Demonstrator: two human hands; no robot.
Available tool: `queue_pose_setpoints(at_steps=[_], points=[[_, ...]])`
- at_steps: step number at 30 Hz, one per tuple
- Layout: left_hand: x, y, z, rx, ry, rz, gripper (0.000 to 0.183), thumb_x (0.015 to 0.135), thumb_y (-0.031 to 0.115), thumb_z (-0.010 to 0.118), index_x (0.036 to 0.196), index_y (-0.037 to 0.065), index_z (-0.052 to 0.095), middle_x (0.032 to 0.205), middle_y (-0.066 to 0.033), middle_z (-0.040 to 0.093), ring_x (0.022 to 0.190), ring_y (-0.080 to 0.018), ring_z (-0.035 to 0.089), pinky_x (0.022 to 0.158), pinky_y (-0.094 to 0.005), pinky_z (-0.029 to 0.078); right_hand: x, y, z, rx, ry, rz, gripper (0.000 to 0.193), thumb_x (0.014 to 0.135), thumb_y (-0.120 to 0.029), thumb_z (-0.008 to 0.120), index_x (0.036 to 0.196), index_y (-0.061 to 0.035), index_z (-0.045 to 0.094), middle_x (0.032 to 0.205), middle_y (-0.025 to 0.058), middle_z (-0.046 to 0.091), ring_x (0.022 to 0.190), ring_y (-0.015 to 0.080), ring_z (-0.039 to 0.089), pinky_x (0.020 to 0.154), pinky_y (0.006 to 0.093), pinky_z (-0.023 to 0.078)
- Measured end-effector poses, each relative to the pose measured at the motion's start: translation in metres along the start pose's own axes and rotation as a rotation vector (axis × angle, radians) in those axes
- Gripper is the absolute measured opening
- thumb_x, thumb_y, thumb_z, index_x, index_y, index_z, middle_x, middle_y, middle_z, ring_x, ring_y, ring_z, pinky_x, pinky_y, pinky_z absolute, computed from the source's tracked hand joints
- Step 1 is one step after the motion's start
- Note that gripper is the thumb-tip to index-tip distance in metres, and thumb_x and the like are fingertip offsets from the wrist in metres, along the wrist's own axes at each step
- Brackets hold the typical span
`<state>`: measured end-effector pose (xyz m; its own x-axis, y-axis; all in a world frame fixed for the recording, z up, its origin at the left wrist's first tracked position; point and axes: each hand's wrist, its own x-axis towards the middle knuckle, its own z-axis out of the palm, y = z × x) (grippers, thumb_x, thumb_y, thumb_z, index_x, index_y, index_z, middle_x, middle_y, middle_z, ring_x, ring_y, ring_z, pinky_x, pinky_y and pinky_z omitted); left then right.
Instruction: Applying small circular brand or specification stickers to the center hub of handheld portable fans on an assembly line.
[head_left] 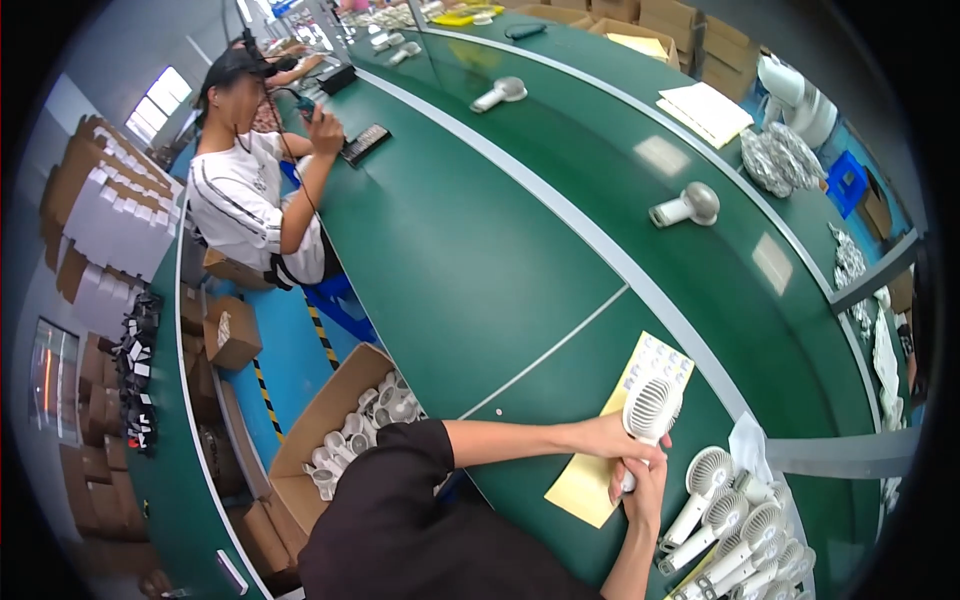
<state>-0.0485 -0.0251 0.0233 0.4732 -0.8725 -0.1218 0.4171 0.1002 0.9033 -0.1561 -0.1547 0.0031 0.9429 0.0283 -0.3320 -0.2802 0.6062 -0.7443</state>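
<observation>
A white handheld fan (651, 408) with a round grille stands tilted up between my two hands, over the near right of the green table. My left hand (612, 437) is closed around it just below the head. Lower down, my right hand (643, 482) closes on the handle, with the handle's end showing between the fingers. Under my hands lies a pale yellow sheet (583, 488), its far end carrying rows of small stickers. Close to my right hand, several similar white fans (722, 512) are heaped together.
A cardboard box (290, 470) of white fan parts stands left of me. Beyond the grey rail (560, 205), fans (690, 206) lie spaced along a green conveyor belt (600, 160). A metal post (850, 455) rises at right. A co-worker (245, 180) sits across the table's far left, holding a tool.
</observation>
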Motion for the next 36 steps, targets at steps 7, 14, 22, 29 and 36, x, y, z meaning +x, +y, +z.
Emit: queue_pose_setpoints(at_steps=[7,14,22,29,36], points=[[-0.003,0.001,0.003,0.05,0.019,-0.007,0.025,0.096,0.02,0.063,0.11,-0.001,0.06,0.098,-0.0067,0.065,0.092,-0.0127,0.061,0.082,-0.0286,0.051,-0.002,-0.005,0.006,-0.015,0.013,0.009,0.032,0.09,-0.005,0.054,0.117,0.0035,0.04,0.062,0.0129,0.054,0.038,0.0212,0.051,0.031,0.0303,0.042],[-0.003,-0.002,0.0,0.073,0.01,0.014,0.025,0.096,0.019,0.063,0.111,-0.001,0.06,0.1,-0.0069,0.065,0.094,-0.0135,0.061,0.083,-0.0293,0.051,0.0,-0.004,0.002,-0.034,0.006,0.043,0.036,0.091,-0.006,0.053,0.122,-0.0009,0.037,0.062,0.0128,0.053,0.037,0.0216,0.05,0.032,0.0315,0.042],[-0.007,0.003,0.004,0.043,0.034,0.006,0.028,0.096,0.02,0.064,0.112,-0.001,0.059,0.1,-0.0066,0.065,0.094,-0.0133,0.06,0.084,-0.0288,0.05,0.001,-0.003,0.002,-0.028,-0.061,-0.003,0.028,0.091,-0.006,0.053,0.115,0.0012,0.042,0.064,0.0127,0.054,0.039,0.0221,0.051,0.032,0.0323,0.042],[-0.002,-0.01,0.001,0.074,0.025,0.008,0.031,0.097,0.022,0.064,0.114,-0.002,0.059,0.101,-0.0072,0.064,0.093,-0.0117,0.06,0.081,-0.0275,0.051,0.0,-0.004,0.002,-0.009,-0.054,0.022,0.022,0.092,-0.007,0.051,0.112,0.0014,0.045,0.064,0.0121,0.054,0.04,0.0213,0.051,0.032,0.0319,0.042],[0.004,-0.022,-0.003,0.094,0.029,0.136,0.033,0.096,0.022,0.065,0.117,-0.003,0.059,0.102,-0.0077,0.065,0.096,-0.0129,0.061,0.083,-0.0288,0.051,-0.002,-0.005,0.002,0.005,-0.041,0.05,0.026,0.093,-0.005,0.053,0.116,0.0038,0.043,0.065,0.0136,0.055,0.042,0.0232,0.053,0.035,0.0329,0.043]])
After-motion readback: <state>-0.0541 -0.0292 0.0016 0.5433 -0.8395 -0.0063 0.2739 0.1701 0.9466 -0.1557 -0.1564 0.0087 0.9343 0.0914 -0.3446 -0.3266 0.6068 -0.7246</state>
